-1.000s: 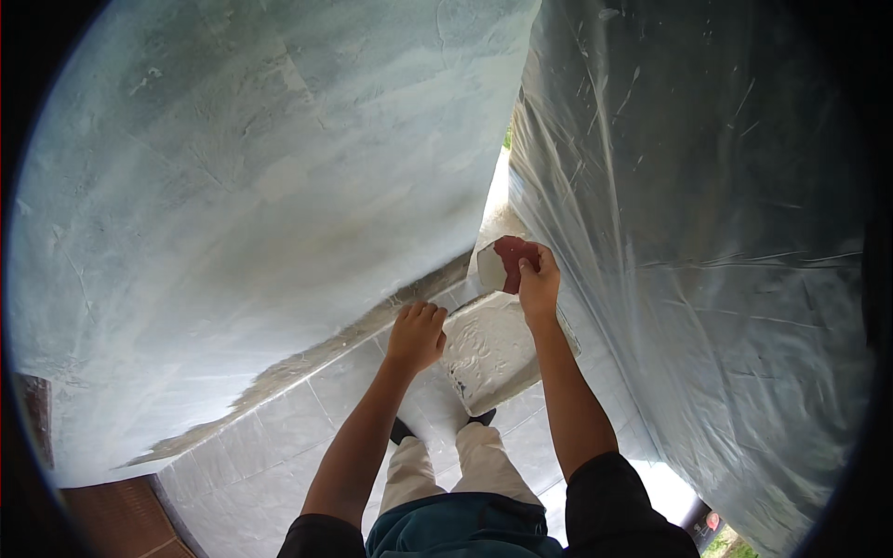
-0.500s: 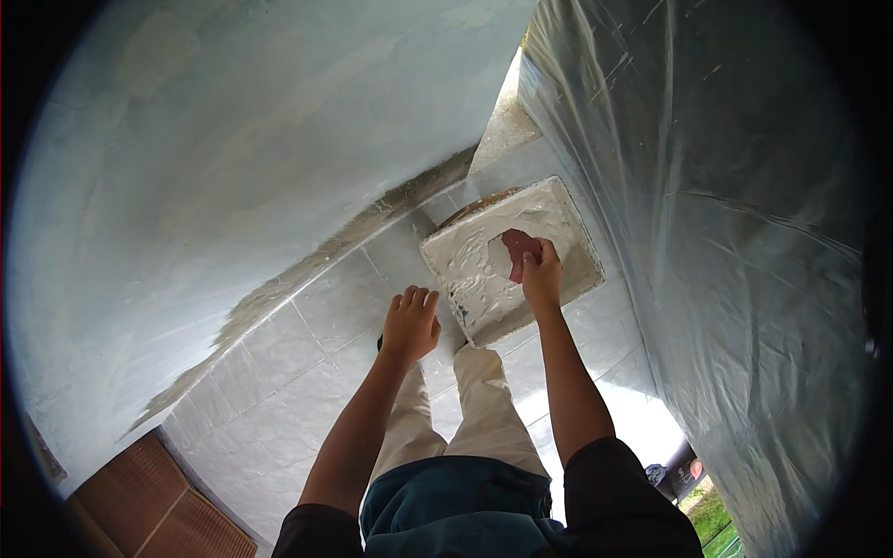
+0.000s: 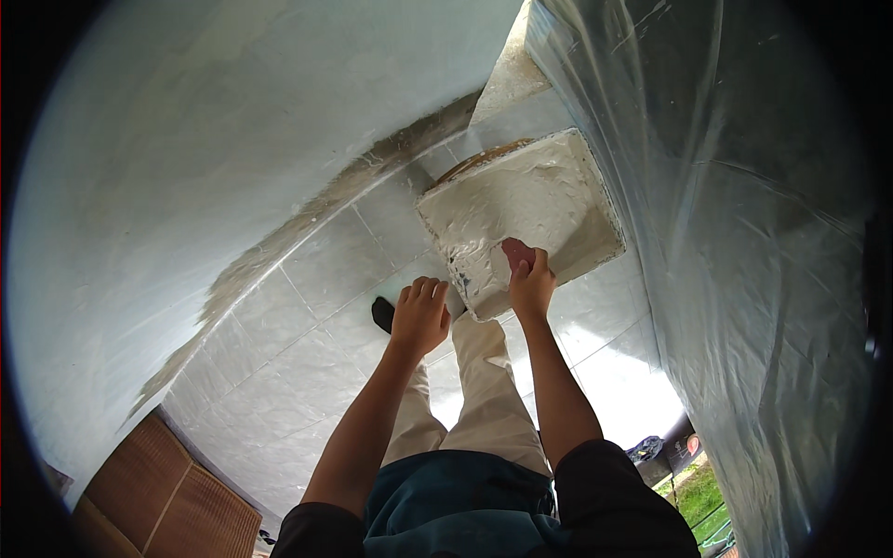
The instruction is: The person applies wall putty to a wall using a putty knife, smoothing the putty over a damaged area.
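Observation:
In my right hand (image 3: 533, 285) is a flat dark red scraper (image 3: 517, 254), pinched between thumb and fingers. Its far end is at the wet off-white plaster (image 3: 549, 191), near the close edge of a rectangular tray (image 3: 602, 193). Whether the scraper touches the plaster I cannot tell. My left hand (image 3: 420, 316) hovers left of the tray's near corner, back upward and fingers curled. The underside of its fingers is hidden, so anything held there does not show.
A rounded brown object (image 3: 484, 160) shows under the tray's far edge. To the left rises a pale wall (image 3: 233, 139) with a rough grey strip along its foot. Plastic sheeting (image 3: 735, 279) hangs at right. Brown ribbed panels (image 3: 172, 493) lie low left on the tiled floor (image 3: 279, 372).
The scraper has moved from the middle of the plaster toward the tray's near side, with my right hand drawn back. My left hand has shifted slightly right and up in view.

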{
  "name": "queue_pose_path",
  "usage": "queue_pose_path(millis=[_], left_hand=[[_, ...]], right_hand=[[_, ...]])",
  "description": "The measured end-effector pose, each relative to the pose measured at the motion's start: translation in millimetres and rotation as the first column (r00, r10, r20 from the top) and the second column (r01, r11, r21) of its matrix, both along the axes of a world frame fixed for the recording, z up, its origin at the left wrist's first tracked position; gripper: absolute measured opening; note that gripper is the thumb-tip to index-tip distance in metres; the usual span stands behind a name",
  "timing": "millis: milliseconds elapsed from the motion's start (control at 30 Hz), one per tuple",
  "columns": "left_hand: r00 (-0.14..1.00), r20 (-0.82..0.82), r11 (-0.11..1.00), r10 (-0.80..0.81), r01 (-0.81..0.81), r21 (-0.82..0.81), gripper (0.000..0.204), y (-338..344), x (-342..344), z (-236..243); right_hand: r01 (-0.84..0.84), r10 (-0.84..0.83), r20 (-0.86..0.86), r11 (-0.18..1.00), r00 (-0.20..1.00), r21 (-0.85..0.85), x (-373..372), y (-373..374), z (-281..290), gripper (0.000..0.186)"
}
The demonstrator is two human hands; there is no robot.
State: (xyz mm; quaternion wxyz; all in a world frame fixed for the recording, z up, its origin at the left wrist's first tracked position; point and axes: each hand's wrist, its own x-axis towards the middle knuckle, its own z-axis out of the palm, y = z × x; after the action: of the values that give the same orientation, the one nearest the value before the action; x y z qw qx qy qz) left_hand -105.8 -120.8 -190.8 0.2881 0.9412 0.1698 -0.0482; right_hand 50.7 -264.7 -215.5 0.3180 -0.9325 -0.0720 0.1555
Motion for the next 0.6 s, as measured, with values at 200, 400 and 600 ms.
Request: queue_pose_path(millis=[200, 400, 600], left_hand=[[0.996, 0.087, 1.0, -0.009, 0.007, 0.02, 0.039, -1, -4, -9], [0.997, 0.071, 1.0, -0.01, 0.009, 0.024, 0.038, 2, -5, -15], [0.997, 0.075, 1.0, 0.016, -0.018, 0.018, 0.037, 2, -6, -21]], right_hand=[[-0.004, 0.003, 0.045, 1.0, 0.999, 0.026, -3, 3, -11, 0.026], [-0.018, 0.016, 0.077, 1.0, 0.997, 0.023, -1, 6, -16, 0.025], [-0.052, 0.051, 0.042, 0.999, 0.998, 0.012, 5, 4, -18, 0.025]])
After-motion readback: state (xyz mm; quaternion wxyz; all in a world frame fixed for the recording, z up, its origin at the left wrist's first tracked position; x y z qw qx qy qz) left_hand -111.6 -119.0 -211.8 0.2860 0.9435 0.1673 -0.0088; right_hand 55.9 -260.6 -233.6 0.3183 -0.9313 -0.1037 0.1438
